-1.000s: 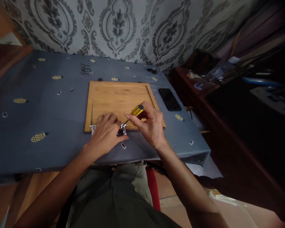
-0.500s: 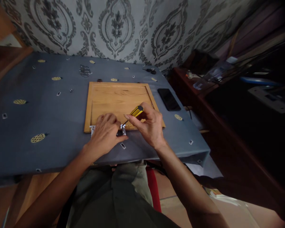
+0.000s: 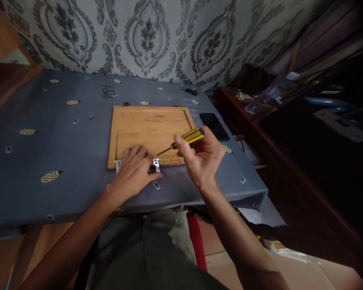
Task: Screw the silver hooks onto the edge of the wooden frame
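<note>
Hiding most of the bracket (image 3: 156, 163), the left hand (image 3: 134, 169) lies flat; the right hand (image 3: 204, 161) grips a screwdriver (image 3: 189, 138).

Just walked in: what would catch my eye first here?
The yellow-and-black screwdriver in the right hand, held above the near edge of a wooden panel on the blue tablecloth. The left hand covers a metal bracket at that edge; a black phone lies right of the panel.

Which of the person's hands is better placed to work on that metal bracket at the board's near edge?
The right hand: it grips the yellow-and-black screwdriver, whose tip points toward the metal bracket close by. The left hand lies on the bracket with no tool, likely steadying it.
</note>
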Motion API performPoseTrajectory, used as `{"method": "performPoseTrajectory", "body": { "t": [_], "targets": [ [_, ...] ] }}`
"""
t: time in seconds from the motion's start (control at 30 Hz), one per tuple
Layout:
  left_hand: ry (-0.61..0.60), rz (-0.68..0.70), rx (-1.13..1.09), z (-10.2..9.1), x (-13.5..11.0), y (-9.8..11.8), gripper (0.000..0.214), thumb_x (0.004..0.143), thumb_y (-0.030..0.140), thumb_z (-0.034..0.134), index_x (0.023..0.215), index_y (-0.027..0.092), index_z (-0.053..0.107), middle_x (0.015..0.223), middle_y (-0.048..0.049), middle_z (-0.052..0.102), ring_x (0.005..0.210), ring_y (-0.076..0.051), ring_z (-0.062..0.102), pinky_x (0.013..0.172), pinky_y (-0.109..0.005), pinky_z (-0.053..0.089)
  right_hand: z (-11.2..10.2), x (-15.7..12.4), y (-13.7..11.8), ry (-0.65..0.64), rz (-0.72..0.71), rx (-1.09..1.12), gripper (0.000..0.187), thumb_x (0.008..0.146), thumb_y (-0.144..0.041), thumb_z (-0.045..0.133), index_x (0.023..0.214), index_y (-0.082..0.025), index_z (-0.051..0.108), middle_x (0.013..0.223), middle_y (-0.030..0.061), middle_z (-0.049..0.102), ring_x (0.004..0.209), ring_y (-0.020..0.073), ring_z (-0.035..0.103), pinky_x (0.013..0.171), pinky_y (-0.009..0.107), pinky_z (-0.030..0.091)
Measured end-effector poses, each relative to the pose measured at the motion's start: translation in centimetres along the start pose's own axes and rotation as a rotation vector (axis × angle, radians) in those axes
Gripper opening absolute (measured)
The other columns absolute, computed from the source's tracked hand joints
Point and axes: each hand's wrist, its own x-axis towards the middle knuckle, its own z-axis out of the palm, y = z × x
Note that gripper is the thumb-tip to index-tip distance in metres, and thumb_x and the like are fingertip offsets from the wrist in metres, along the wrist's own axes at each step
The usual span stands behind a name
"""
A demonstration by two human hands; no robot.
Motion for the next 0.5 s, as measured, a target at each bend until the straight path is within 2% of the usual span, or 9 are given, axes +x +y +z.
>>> {"method": "performPoseTrajectory", "body": {
  "t": [0.07, 0.23, 0.5],
  "targets": [
    [-0.001, 0.003, 0.000, 0.0, 0.0, 0.0, 0.036, 0.087, 0.046, 0.084, 0.100, 0.014, 0.075, 0.112, -0.0136, 0.070, 0.113, -0.035, 0.061, 0.097, -0.050, 0.048, -0.2, 0.0, 0.0, 0.028, 0.009, -0.010, 0.046, 0.089, -0.054, 0.076, 0.069, -0.027, 0.045, 0.059, -0.0045, 0.051, 0.053, 0.0140, 0.053, 0.052, 0.031, 0.044],
    [0.028, 0.015, -0.009, 0.1, 0.0, -0.2, 0.035, 0.086, 0.046, 0.085, 0.099, 0.015, 0.076, 0.109, -0.0123, 0.070, 0.111, -0.034, 0.061, 0.096, -0.049, 0.048, 0.0, -0.4, 0.8, -0.066, -0.019, -0.029, 0.043, 0.090, -0.051, 0.074, 0.069, -0.025, 0.048, 0.058, -0.0059, 0.051, 0.053, 0.0117, 0.052, 0.053, 0.028, 0.043],
    [0.006, -0.001, -0.021, 0.1, 0.1, -0.1, 0.038, 0.085, 0.046, 0.085, 0.102, 0.013, 0.076, 0.110, -0.0125, 0.070, 0.115, -0.035, 0.061, 0.099, -0.049, 0.047, 0.7, -0.8, 1.4, -0.094, -0.043, -0.055, 0.044, 0.092, -0.052, 0.073, 0.067, -0.023, 0.051, 0.057, -0.0062, 0.052, 0.051, 0.0103, 0.052, 0.053, 0.026, 0.040]
  ]
}}
